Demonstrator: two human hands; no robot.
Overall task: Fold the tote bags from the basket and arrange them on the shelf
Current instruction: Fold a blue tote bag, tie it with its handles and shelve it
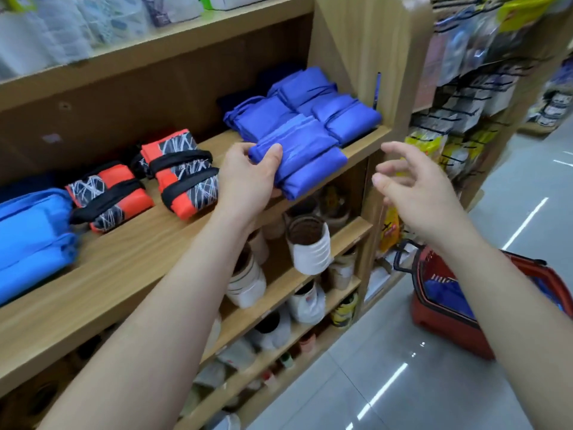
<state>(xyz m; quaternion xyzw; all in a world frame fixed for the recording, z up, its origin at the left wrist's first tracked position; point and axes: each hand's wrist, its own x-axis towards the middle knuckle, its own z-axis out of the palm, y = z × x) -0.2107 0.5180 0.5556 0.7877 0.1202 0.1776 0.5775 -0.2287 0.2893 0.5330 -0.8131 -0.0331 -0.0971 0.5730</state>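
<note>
The left hand (248, 175) pinches the left end of a folded blue tote bag (307, 162), thumb on top and fingers curled underneath, while the bag lies at the front of the shelf (139, 259) with its near corner hanging out past the edge. The right hand (415, 193) hovers apart from it, fingers loosely spread and holding nothing. The main risk is that overhang: if the left hand lets go here, only 1 side is supported, so the bag may tip off and drop onto the jars (307, 246) on the lower shelf. The thin, slippery-looking fabric could also spring open once the pinch eases, undoing the fold. Pushing it back too hard would likely shove the stack of blue bags (310, 103) just behind, which already sits unevenly, and slide those toward the upright panel. A sideways nudge could crowd the orange patterned bags (183, 172) to the left. More blue fabric (446, 296) waits in the red basket (440, 315) on the floor, so the job looks unfinished.
</note>
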